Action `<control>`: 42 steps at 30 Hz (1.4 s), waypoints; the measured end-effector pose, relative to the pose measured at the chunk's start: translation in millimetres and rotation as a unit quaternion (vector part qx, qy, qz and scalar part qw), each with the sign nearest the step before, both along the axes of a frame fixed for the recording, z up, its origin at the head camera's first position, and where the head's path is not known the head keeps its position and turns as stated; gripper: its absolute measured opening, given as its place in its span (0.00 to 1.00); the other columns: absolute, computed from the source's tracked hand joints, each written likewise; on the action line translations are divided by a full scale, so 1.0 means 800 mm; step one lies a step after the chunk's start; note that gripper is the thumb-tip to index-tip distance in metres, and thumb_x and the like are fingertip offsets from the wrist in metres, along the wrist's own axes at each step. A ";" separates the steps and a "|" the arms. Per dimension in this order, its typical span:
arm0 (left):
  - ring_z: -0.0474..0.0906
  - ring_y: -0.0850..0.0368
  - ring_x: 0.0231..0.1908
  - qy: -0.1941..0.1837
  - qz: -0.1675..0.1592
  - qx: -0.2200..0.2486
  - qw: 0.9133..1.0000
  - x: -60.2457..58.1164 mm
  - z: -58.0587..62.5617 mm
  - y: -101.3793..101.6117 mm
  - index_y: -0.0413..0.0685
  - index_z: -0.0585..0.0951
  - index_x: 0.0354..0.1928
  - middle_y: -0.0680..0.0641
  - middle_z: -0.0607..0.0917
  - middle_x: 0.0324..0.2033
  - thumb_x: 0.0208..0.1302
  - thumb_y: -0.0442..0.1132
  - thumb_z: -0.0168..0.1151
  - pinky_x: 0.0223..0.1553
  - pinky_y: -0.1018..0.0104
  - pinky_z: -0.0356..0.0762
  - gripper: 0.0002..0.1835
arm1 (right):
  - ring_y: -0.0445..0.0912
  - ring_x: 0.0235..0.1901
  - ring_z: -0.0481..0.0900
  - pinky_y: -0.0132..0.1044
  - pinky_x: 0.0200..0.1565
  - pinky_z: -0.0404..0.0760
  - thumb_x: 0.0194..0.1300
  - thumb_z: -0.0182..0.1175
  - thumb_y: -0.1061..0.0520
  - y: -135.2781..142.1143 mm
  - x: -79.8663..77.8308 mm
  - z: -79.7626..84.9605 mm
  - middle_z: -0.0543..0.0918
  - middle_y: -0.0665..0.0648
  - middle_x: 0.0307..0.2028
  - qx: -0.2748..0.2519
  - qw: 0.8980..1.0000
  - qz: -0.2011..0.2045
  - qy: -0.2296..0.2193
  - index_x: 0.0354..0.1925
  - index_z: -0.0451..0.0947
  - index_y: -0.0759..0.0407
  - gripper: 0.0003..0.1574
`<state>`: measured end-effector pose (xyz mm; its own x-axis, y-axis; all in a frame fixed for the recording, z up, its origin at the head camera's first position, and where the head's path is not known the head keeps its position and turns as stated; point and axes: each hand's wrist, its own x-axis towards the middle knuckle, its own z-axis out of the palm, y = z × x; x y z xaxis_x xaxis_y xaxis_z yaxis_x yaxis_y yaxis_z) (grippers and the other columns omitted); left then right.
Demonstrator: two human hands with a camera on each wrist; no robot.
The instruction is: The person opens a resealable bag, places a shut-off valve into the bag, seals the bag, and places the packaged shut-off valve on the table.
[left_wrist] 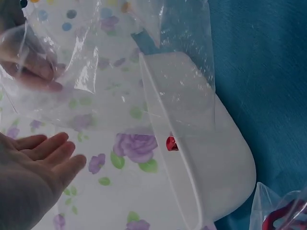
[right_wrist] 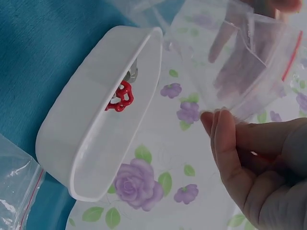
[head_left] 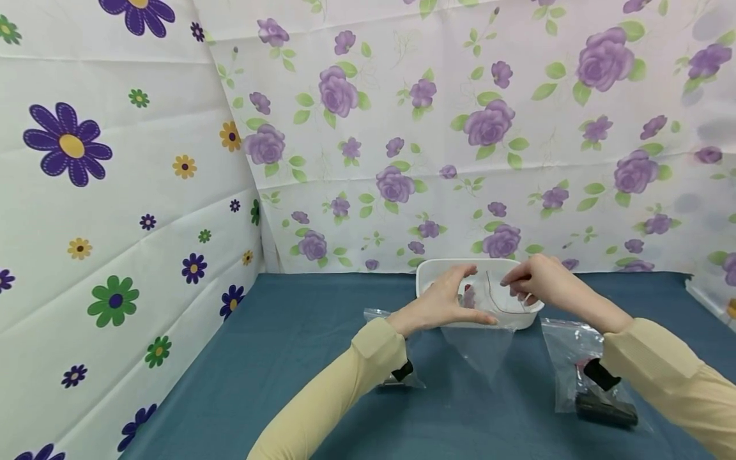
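My right hand (head_left: 549,281) pinches the edge of a clear zip bag (right_wrist: 249,62) between thumb and fingertips. The bag (head_left: 483,348) hangs over the front of a white basin (head_left: 425,271). My left hand (head_left: 445,300) is on the bag's other side, fingers apart. In the left wrist view its fingers (left_wrist: 53,153) look nearly straight and hold nothing. Inside the basin lies a red valve handwheel (right_wrist: 123,97) with a grey metal part (right_wrist: 132,72) beside it. The bag looks flat and see-through, with a red zip line (right_wrist: 292,56).
A clear bag (head_left: 413,377) lies under my left forearm; a red curved item (left_wrist: 283,213) shows through it. Below my right forearm rests another clear bag (head_left: 566,348) with a dark cylindrical item (head_left: 606,410). A flowered cloth wall (head_left: 368,140) stands behind the blue tabletop (head_left: 299,319).
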<state>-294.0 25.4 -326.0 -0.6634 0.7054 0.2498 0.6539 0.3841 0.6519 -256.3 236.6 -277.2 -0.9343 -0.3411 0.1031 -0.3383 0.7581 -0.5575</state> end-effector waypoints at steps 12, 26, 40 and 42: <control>0.71 0.66 0.41 0.057 -0.073 0.036 0.995 -0.006 -0.012 0.007 0.49 0.69 0.54 0.55 0.75 0.41 0.52 0.51 0.67 0.39 0.75 0.70 0.29 | 0.46 0.22 0.77 0.38 0.25 0.78 0.60 0.55 0.71 0.002 -0.004 -0.008 0.79 0.54 0.25 0.000 1.000 0.017 0.021 0.35 0.75 0.71 0.04; 0.73 0.62 0.44 0.165 -0.105 0.100 0.976 0.009 -0.019 0.014 0.37 0.63 0.61 0.42 0.69 0.52 0.53 0.36 0.67 0.40 0.77 0.71 0.34 | 0.47 0.22 0.77 0.40 0.25 0.78 0.58 0.59 0.69 -0.003 -0.012 -0.012 0.78 0.55 0.23 0.012 0.998 -0.002 0.061 0.28 0.73 0.65 0.04; 0.69 0.66 0.44 0.285 -0.176 0.117 0.935 0.001 -0.014 0.009 0.36 0.78 0.46 0.45 0.76 0.45 0.54 0.33 0.66 0.42 0.79 0.67 0.17 | 0.45 0.24 0.77 0.36 0.26 0.78 0.57 0.59 0.70 0.003 -0.027 -0.027 0.79 0.49 0.23 -0.017 0.996 0.076 0.040 0.29 0.77 0.60 0.06; 0.70 0.65 0.46 0.283 -0.200 0.126 0.929 -0.001 -0.014 0.007 0.36 0.79 0.43 0.44 0.78 0.43 0.55 0.30 0.64 0.44 0.77 0.67 0.13 | 0.45 0.23 0.77 0.36 0.26 0.78 0.57 0.59 0.69 0.004 -0.029 -0.030 0.79 0.49 0.23 -0.027 0.995 0.084 0.038 0.28 0.77 0.60 0.06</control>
